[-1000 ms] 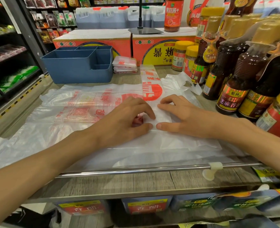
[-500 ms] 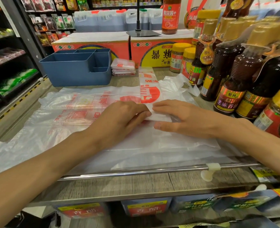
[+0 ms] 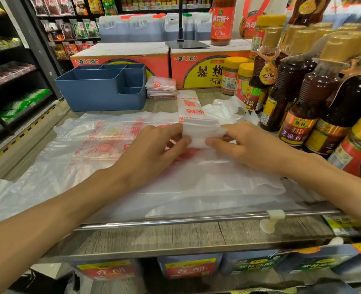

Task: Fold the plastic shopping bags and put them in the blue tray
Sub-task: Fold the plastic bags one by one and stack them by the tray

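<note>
— What's happening at the counter?

— A person folds a plastic shopping bag. The left hand and the right hand each pinch one end of a folded bag strip, thumb under and fingers over, lifting its near end just off the pile. The strip's far end runs away flat toward the boxes, its red print showing.

— So which step is that?

— Mid-fold, I'd judge: the long strip is being turned over on itself into a small packet. Nothing from this bag has reached the blue tray, which stands well apart at the back left, its compartments open on top.

— And next?

— Probably pressing the flap down flat, repeating the fold along the strip, then carrying the packet over to the tray. The film looks thin and slippery, so a crease may spring open unless it is pressed down.

— What's underneath?

— A spread of unfolded bags, translucent white, crinkled, printed in red, draped across the wood-grain shelf up to its chrome rail. A stack of folded packets sits just beside the tray, not in it. Glossy sesame oil bottles with gold caps crowd the right.
</note>
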